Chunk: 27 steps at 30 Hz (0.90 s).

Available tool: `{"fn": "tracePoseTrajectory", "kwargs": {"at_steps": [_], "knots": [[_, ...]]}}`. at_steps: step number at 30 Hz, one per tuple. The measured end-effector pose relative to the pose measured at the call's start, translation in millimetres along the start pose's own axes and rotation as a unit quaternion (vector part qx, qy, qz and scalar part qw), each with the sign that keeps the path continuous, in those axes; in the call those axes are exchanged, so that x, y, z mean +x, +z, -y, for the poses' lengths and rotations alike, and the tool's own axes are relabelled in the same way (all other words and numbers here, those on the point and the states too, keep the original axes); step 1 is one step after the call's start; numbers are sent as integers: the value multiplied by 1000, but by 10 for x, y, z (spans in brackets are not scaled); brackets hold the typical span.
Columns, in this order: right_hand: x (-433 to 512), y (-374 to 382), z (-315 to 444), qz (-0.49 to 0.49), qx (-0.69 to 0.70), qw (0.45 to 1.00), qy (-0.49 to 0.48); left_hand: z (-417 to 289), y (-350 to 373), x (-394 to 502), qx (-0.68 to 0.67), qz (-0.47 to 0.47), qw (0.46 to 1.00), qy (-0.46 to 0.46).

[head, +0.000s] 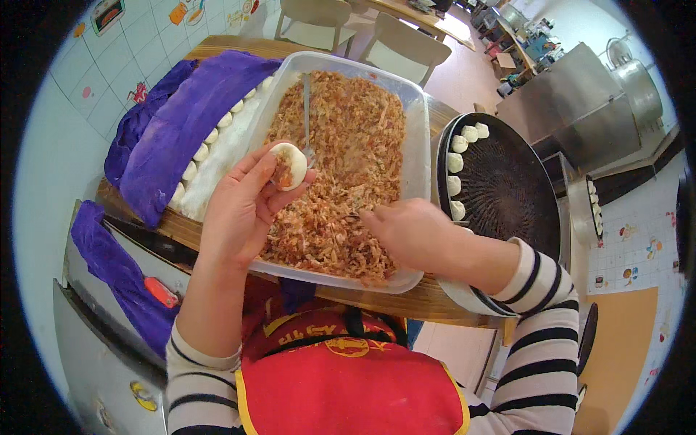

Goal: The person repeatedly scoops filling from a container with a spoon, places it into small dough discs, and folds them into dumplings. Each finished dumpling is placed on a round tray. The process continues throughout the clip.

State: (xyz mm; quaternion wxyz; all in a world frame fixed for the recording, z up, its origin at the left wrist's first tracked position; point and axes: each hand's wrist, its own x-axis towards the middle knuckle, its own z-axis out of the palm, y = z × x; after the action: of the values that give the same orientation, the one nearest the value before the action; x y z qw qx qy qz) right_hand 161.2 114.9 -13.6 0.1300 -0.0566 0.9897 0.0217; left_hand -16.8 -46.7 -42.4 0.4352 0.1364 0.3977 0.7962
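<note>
My left hand (251, 198) holds a round dough wrapper (294, 165) with some brown-red filling on it, above the left side of a large plastic tub (420, 163). Chopped filling (348, 125) covers the tub's bottom. My right hand (410, 231) is over the tub's right half, its fingers curled at the filling around what looks like the end of a thin utensil, mostly hidden. A metal spoon or fork (307, 109) lies on the filling near the left hand. Small white dough pieces (201, 153) line the edge of a purple cloth (190, 117) on the left.
A round black pan (505, 185) with several white filled dough pieces (455, 163) along its left rim stands right of the tub, on the wooden table (443, 117). Chairs (405, 49) stand beyond the table. Another pan with dough pieces (594, 209) is farther right. A tiled wall borders the left.
</note>
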Motion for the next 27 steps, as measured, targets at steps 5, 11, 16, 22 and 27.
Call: {"fn": "tracePoseTrajectory", "kwargs": {"at_steps": [5,11,16,22,27], "knots": [[-65,-99,-137,-24,48,997,54,-11,20,-9,-11,-13,1000,-8],[285,141,-216,-3,-51,996,67,47,31,-30,70,-27,997,22],[-81,50,50,3,-8,1000,-3,29,14,-55,93,-22,995,25],[-358,-140,219,107,73,991,-21,109,44,-57,100,-22,994,23],[-359,-327,122,-124,357,923,69,141,190,-112,173,-26,985,-3]]}}
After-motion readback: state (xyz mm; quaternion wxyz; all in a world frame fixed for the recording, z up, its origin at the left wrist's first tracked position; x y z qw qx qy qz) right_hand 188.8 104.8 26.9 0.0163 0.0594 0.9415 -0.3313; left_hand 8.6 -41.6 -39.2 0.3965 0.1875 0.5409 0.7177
